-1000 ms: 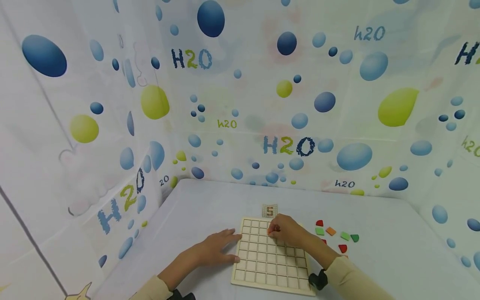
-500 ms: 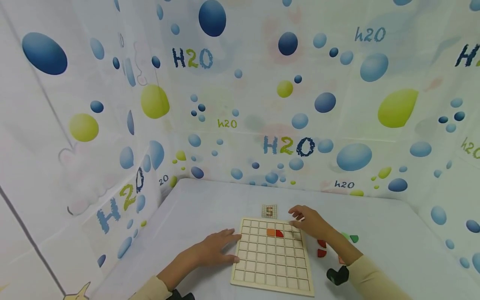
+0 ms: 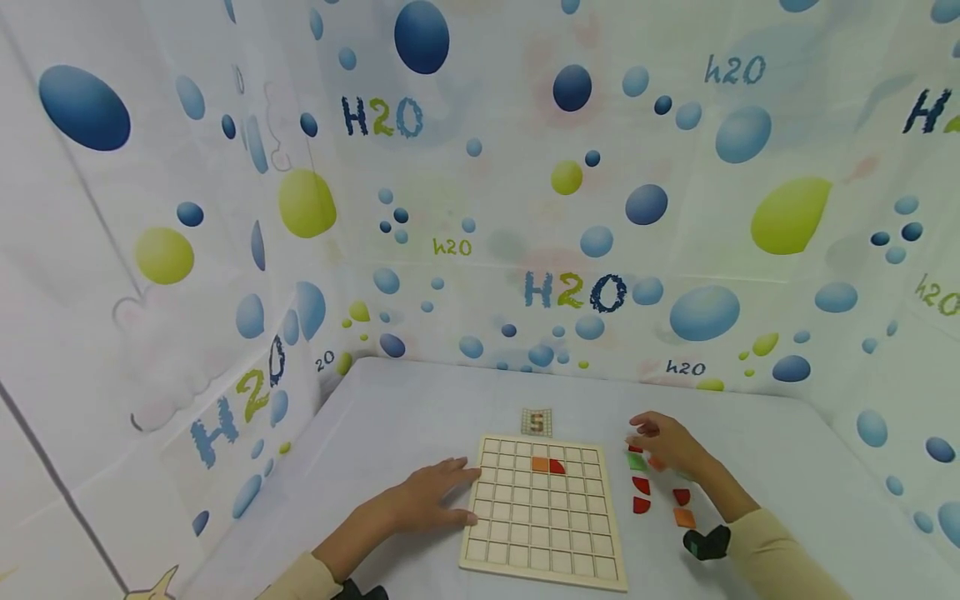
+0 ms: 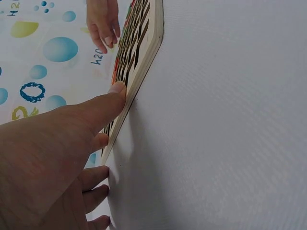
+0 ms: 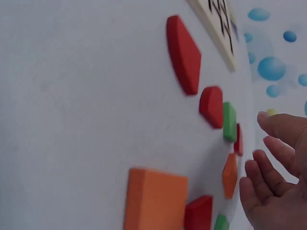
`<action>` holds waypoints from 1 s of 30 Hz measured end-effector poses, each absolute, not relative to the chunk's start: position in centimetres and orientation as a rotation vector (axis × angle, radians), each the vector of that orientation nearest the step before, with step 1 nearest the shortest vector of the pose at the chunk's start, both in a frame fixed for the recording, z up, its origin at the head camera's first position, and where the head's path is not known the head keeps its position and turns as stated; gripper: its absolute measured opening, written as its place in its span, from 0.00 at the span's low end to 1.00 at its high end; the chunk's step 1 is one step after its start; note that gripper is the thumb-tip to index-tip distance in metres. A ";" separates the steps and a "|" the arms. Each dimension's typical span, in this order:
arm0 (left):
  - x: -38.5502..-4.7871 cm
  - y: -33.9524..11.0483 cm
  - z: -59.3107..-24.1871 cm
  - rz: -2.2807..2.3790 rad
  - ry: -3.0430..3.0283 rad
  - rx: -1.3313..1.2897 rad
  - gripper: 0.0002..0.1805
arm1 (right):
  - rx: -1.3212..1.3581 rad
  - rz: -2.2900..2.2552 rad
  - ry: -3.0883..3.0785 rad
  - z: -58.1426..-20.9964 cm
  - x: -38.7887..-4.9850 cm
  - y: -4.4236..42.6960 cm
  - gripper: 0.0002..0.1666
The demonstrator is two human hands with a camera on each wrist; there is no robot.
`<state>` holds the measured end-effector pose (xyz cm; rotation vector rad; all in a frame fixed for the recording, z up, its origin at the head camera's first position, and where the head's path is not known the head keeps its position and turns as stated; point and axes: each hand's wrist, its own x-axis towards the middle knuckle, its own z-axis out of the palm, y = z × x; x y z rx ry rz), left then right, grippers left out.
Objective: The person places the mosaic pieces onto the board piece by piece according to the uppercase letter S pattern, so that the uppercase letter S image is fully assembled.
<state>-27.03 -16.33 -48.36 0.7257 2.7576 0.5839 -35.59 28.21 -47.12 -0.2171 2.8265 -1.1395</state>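
A wooden grid board (image 3: 525, 535) lies on the white table. In its upper part sit an orange square tile (image 3: 540, 464) and a red rounded tile (image 3: 557, 467), side by side. My left hand (image 3: 427, 497) rests at the board's left edge, fingers spread; the left wrist view has the thumb (image 4: 117, 91) on the rim. To the board's right, my right hand (image 3: 667, 442) hovers over loose tiles, holding nothing, its fingers loosely bent. Beneath or beside it are a green tile (image 3: 636, 461) and an orange tile (image 5: 230, 176), partly covered in the head view.
Beyond the board lies a small card (image 3: 536, 422) with a gridded pattern. Nearer tiles include red rounded ones (image 3: 641, 505) and an orange square (image 3: 684, 517). A patterned curtain (image 3: 510, 183) encloses the table at the back and sides.
My right hand has left the board and moved right to the loose tiles. The orange and red tiles on the board are now uncovered. My left hand has stayed put.
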 end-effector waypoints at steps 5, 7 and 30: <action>-26.7 -16.4 -48.3 0.608 2.753 0.742 0.44 | -0.183 -1.081 2.808 -47.6 -35.7 29.2 0.25; -26.6 -16.5 -48.3 0.618 2.752 0.743 0.43 | -0.189 -1.070 2.800 -47.6 -35.8 29.4 0.24; -26.6 -16.4 -48.2 0.587 2.757 0.707 0.43 | -0.264 -0.905 2.898 -47.7 -36.1 28.6 0.11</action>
